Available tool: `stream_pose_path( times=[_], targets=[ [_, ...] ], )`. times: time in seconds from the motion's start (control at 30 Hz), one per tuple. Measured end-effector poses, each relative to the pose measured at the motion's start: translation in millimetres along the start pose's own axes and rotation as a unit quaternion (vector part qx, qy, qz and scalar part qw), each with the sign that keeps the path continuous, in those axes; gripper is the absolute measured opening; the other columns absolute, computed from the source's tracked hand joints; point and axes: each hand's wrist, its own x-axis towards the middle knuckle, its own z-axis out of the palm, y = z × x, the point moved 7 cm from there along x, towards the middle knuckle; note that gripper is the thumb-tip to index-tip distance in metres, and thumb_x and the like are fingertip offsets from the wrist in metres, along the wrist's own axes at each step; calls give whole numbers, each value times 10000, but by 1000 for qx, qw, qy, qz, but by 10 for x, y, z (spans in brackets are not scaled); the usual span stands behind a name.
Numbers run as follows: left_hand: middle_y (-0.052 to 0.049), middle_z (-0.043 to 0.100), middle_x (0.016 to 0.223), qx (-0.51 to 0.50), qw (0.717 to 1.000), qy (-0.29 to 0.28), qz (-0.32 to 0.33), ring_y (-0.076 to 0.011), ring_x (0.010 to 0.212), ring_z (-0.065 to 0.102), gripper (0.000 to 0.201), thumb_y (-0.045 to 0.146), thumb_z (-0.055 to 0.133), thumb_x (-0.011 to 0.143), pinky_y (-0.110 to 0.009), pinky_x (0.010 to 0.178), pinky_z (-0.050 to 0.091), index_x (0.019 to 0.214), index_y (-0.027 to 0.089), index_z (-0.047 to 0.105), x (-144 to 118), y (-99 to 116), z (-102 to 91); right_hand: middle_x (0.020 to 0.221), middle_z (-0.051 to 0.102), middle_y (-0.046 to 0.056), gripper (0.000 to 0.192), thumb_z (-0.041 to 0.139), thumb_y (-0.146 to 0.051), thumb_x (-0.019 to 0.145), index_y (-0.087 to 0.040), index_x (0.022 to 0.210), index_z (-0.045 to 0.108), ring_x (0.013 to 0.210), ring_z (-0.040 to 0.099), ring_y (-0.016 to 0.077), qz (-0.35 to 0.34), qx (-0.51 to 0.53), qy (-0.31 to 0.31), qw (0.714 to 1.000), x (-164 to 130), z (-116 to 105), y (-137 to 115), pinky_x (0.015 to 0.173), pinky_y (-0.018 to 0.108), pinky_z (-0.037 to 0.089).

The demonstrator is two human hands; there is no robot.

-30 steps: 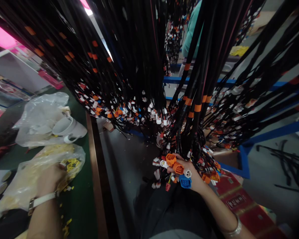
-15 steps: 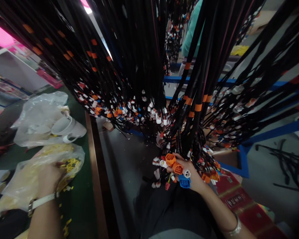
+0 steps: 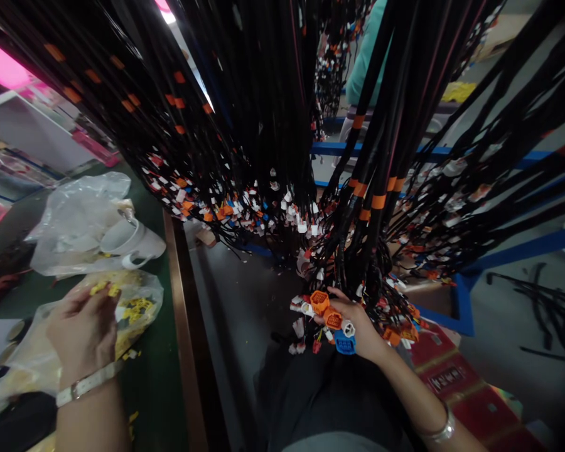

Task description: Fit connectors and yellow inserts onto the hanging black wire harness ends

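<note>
The right hand [image 3: 358,323] gripped a cluster of orange, white and blue plastic connectors [image 3: 332,317] at five o'clock; the left hand [image 3: 82,329], fingers pinching small yellow plastic clips [image 3: 104,289], hovered over the clear plastic bag [image 3: 136,301] at nine o'clock. A loose pinch could scatter clips across the green counter [image 3: 150,370].

Dim indoor scene, wide-angle and strongly curved toward the edges. A bright white ceiling light strip [image 3: 167,16] glares at twelve o'clock; a pink glowing patch [image 3: 2,66] bleeds in at ten o'clock. The hanging black wire bundles [image 3: 263,113] read as near silhouettes. Corners darken, especially at four o'clock. Fine detail is soft and smeared.
</note>
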Motion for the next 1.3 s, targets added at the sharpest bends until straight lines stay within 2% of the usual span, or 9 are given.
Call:
stream_pose_path(
  times=[0.07, 0.1, 0.13, 0.23, 0.37, 0.5, 0.63, 0.93, 1.3],
  targets=[
    [70, 629, 725, -97, 991, -36, -85, -98, 708, 573, 212, 78, 685, 586, -191, 625, 472, 737, 168, 566, -216, 125, 232, 740, 672, -13, 81, 585, -185, 781, -219, 819, 648, 705, 643, 174, -20, -15, 1, 1000, 0, 17, -29, 1069, 457, 289],
    [68, 658, 788, -110, 982, -95, -120, -97, 752, 588, 238, 76, 708, 599, -185, 650, 487, 783, 185, 604, -352, 196, 418, 726, 667, -16, 101, 568, -168, 785, -224, 820, 644, 687, 636, 165, -29, -24, 2, 999, -1, 27, -39, 1066, 468, 285],
    [63, 668, 791, -123, 979, -104, -121, -89, 736, 593, 237, 87, 726, 593, -168, 634, 490, 784, 187, 628, -478, 287, 541, 709, 660, -18, 124, 549, -148, 790, -227, 814, 641, 675, 629, 159, -34, -33, 3, 999, -4, 39, -44, 1063, 476, 282],
    [15, 681, 813, -162, 952, -225, -128, -98, 745, 615, 239, 132, 758, 578, -185, 680, 508, 796, 157, 662, -945, 445, 1069, 711, 654, -11, 180, 515, -113, 789, -231, 840, 641, 706, 624, 159, -46, -58, 1, 997, -15, 74, -46, 1055, 493, 283],
    [-42, 686, 900, -113, 890, -416, -147, -92, 709, 607, 227, 197, 743, 636, -204, 661, 493, 850, 149, 683, -1726, 354, 1745, 734, 664, 10, 243, 497, -107, 795, -232, 933, 652, 713, 627, 170, -59, -81, 3, 995, -39, 87, -42, 1042, 511, 302],
    [-68, 685, 944, -88, 821, -543, -153, -125, 787, 612, 168, 199, 705, 679, -227, 690, 486, 838, 147, 689, -2366, 201, 2132, 758, 675, 21, 262, 502, -120, 806, -234, 994, 645, 738, 632, 180, -62, -83, -2, 995, -56, 82, -33, 1039, 503, 311],
    [-72, 682, 951, -95, 800, -582, -111, -145, 827, 616, 131, 181, 657, 723, -245, 708, 492, 848, 149, 680, -2594, 192, 2256, 769, 680, 23, 268, 499, -116, 816, -221, 1020, 638, 752, 634, 177, -56, -80, -10, 995, -54, 85, -22, 1047, 495, 292],
    [-75, 671, 927, -82, 805, -583, 71, -156, 861, 627, 126, 110, 571, 769, -264, 739, 503, 805, 162, 680, -2588, 441, 2240, 789, 683, 24, 204, 521, -152, 828, -223, 971, 648, 768, 629, 175, -45, -66, -21, 997, -31, 93, 3, 1068, 514, 228],
    [-82, 661, 951, -107, 779, -607, 116, -148, 853, 628, 148, 89, 547, 787, -254, 715, 508, 819, 161, 672, -2542, 402, 2215, 820, 682, 22, 205, 525, -133, 809, -238, 928, 655, 761, 635, 164, -40, -68, -16, 997, -24, 82, 4, 1065, 500, 253]
  ],
)
